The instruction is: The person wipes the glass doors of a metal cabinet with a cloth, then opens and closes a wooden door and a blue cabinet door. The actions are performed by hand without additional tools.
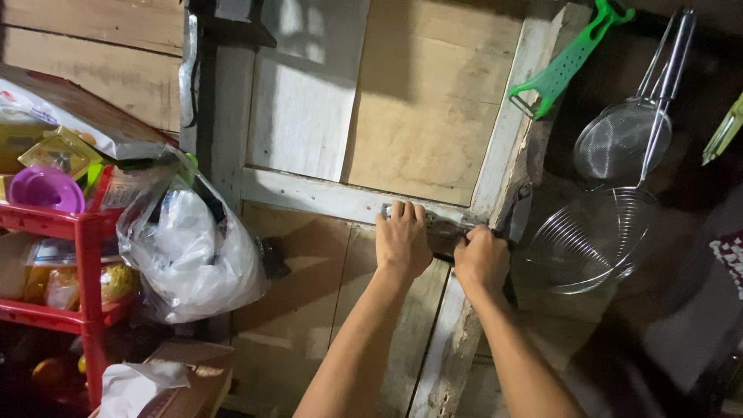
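Looking down from my head, I count two hands of mine, one wooden door (371, 116), one metal latch (437, 226), two wire strainers, one green peeler (569, 58), one red shelf (89, 232) and one plastic bag (193, 248). My left hand (402, 240) lies flat on the door's white crossbar, fingers together and stretched toward twelve o'clock, the fingertips resting on the near end of the latch. My right hand (481, 259) sits just beside it at three o'clock, curled into a fist over the other end of the latch where the door meets the frame; I cannot tell how much of the metal is inside the grip. The latch itself runs between both hands, near the middle of the view. At two o'clock the smaller strainer (619, 139) hangs above the larger strainer (592, 240), and the peeler hangs at one o'clock. At nine o'clock the shelf holds packets and a purple bowl (46, 188); the bag hanging from it is stuffed with white crumpled plastic. At seven o'clock a cardboard box (190, 379) holds white paper.
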